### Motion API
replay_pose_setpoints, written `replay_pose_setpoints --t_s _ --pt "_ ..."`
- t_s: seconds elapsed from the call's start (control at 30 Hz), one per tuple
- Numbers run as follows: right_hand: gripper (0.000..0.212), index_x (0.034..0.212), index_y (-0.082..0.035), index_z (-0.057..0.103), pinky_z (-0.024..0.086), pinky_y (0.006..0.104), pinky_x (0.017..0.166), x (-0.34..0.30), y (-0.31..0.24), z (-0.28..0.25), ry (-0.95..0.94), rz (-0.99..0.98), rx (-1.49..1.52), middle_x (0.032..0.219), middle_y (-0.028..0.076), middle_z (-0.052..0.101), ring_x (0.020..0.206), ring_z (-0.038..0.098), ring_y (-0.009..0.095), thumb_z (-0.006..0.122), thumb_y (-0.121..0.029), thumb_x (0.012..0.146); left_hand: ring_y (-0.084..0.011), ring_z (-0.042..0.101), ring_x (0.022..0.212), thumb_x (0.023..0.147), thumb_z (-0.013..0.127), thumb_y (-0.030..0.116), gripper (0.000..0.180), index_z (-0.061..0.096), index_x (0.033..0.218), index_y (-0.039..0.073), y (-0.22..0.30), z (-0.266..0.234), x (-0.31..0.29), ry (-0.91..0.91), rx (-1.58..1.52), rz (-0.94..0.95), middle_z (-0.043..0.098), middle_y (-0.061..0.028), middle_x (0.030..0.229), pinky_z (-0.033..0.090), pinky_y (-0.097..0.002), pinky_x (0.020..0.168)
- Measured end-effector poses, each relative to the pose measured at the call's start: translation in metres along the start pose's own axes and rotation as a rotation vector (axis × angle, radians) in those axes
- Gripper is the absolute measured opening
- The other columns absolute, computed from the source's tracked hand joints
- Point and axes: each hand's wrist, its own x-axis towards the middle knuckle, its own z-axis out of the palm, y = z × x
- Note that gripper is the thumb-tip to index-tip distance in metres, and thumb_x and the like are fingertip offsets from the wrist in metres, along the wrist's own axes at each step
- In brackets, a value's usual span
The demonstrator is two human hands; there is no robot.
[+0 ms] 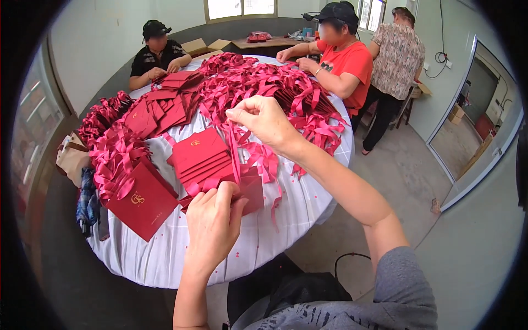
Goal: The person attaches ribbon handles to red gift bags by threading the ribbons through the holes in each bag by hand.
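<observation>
My left hand (213, 217) is closed at the near edge of the table, gripping a dark red paper bag (252, 192). From that bag a pink ribbon (235, 157) rises to my right hand (267, 122), whose thumb and fingers pinch its upper part. Just beyond my left hand lies a stack of red paper bags (201, 154) with gold emblems, fanned slightly. To the left, a larger red bag (143, 206) hangs tilted near the table edge, beside a heap of pink ribbons (118, 154). My left fingertips are partly hidden.
A round table with a white cloth (236, 253) holds more ribboned bags (258, 82) and loose red bags (159, 113). Two people sit at its far side, handling items; another stands behind at right. A folded umbrella (88, 201) and beige bag (72, 157) hang at left.
</observation>
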Motion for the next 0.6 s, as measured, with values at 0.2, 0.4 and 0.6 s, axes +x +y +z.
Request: replay_pose_setpoints --t_s 0.2,0.4,0.6 --pt "0.044 0.093 0.0 0.059 0.045 0.0239 0.055 -0.012 0.009 -0.011 -0.296 0.326 0.014 0.071 0.004 0.06 0.059 0.059 0.011 0.046 -0.042 0.096 -0.0237 0.054 0.059 0.076 0.065 0.004 0.015 0.053 0.084 0.006 -0.003 0.008 -0.001 0.118 0.033 0.026 0.055 -0.0069 0.064 0.038 -0.036 0.057" --pt "0.068 0.083 -0.003 0.066 0.044 0.0256 0.064 -0.057 0.019 -0.028 -0.606 0.49 -0.063 0.071 0.004 0.061 0.07 0.057 0.01 0.034 -0.062 0.093 -0.0222 0.053 0.059 0.076 0.066 0.004 0.016 0.053 0.084 0.006 -0.004 0.01 -0.001 0.123 0.044 0.046 0.054 -0.0061 0.063 0.037 -0.035 0.056" --pt "0.028 0.093 -0.002 0.069 0.044 0.0232 0.074 -0.06 -0.007 -0.003 -0.545 0.443 0.486 0.087 0.0 0.065 0.081 0.056 0.006 0.064 -0.029 0.09 -0.0214 0.054 0.061 0.074 0.065 0.005 0.017 0.054 0.086 0.006 -0.003 0.007 0.001 0.121 0.101 0.089 0.054 -0.0049 0.064 0.038 -0.0342 0.057"
